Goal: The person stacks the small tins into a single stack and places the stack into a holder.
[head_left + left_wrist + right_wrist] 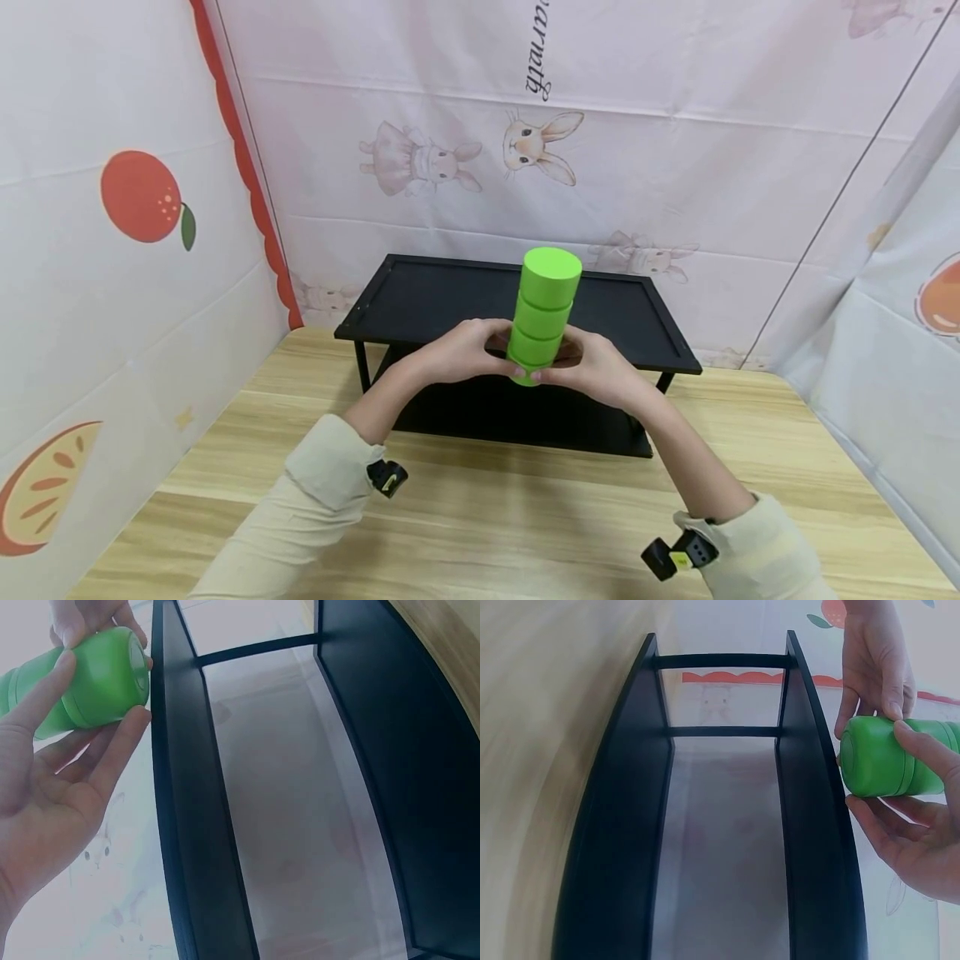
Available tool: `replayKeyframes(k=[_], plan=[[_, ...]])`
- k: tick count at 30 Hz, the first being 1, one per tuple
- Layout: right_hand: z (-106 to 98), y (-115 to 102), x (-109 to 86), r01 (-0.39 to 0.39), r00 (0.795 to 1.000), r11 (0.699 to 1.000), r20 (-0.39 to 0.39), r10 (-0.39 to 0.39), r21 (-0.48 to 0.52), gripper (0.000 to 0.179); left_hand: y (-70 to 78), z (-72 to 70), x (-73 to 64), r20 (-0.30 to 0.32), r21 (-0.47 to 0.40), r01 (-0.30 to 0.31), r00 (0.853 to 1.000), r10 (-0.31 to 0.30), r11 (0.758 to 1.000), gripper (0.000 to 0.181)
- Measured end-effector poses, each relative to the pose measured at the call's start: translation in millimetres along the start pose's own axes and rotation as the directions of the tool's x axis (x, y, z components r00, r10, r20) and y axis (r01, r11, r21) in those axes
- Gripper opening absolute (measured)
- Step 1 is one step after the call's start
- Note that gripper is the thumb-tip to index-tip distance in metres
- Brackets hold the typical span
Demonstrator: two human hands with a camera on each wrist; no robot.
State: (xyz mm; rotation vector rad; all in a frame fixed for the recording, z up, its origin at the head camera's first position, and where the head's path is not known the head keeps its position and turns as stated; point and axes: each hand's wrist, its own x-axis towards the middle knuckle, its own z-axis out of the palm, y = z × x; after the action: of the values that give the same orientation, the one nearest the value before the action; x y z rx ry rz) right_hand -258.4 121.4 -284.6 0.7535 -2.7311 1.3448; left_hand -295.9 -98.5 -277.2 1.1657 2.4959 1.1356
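Observation:
A bright green cylinder (543,321), ringed with grooves like several stacked round sections, is held nearly upright, leaning slightly right, in front of the middle of a black two-tier rack (450,292). My left hand (467,352) grips its lower part from the left and my right hand (603,371) from the right, thumbs at the front. In the left wrist view, the flat base of the cylinder (105,679) is close to the rack's upper board (172,787); whether they touch I cannot tell. Behind the cylinder (892,757), some fingers are hidden.
The rack's lower shelf (517,417) lies under my hands, just above the light wooden table (487,517). Printed cloth walls (637,167) stand behind and at both sides. Each sleeved wrist carries a small black camera (386,477).

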Motion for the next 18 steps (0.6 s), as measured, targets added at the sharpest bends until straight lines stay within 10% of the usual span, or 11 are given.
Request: replayKeyframes(k=[18], plan=[[-6.0, -6.3, 4.7, 0.03, 0.999, 1.0, 0.009, -0.03, -0.007, 0.052, 4.2, -9.7, 3.1, 0.0, 0.027, -0.015, 1.0, 0.015, 1.0, 0.053]])
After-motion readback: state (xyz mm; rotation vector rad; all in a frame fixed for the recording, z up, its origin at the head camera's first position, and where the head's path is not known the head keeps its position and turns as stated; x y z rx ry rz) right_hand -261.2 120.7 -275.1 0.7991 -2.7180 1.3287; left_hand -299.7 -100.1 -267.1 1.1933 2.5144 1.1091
